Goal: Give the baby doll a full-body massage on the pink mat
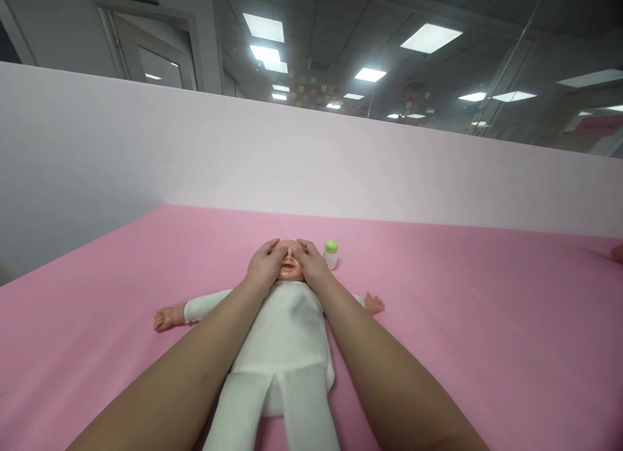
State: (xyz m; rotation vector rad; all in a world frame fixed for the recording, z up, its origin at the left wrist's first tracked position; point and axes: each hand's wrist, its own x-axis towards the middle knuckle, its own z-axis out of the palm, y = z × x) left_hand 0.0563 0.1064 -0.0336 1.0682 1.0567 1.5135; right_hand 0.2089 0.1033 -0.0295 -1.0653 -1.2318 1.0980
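A baby doll (287, 328) in white cloth lies on its back, head at the far end and arms spread to both sides. My left hand (265, 267) cups the left side of its head, thumb on the face beside the nose. On the other side, my right hand (313, 263) cups the head the same way. Both thumbs cover the doll's eye area; its mouth shows between my hands. Just right of my right hand stands a small clear bottle (331, 255) with a green cap, partly hidden by that hand.
The doll lies on a pink padded surface (462, 308). A white wall (341, 172) runs along its far side, with glass above it. At the right edge a skin-coloured thing (617, 253) is cut off; I cannot tell what it is.
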